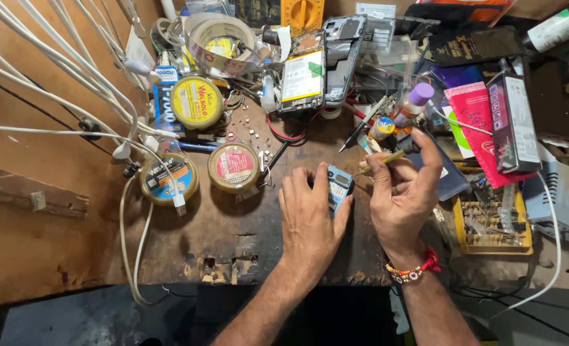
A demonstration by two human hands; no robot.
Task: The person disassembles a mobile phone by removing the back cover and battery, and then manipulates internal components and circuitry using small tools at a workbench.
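My left hand [310,214] lies flat on a small blue circuit part [339,186] and presses it against the worn wooden bench [233,224]. Just right of it, my right hand [403,195] grips a thin yellow-handled tool [382,160], whose tip points down-left toward that part. A beaded red bracelet [415,270] sits on the right wrist.
Three round tins [196,102] [168,177] [234,168] stand to the left among white cables [73,70]. An opened phone [302,74], a tape roll [223,41], a purple-capped bottle [412,102], boxes and a yellow bit tray [492,224] crowd the back and right.
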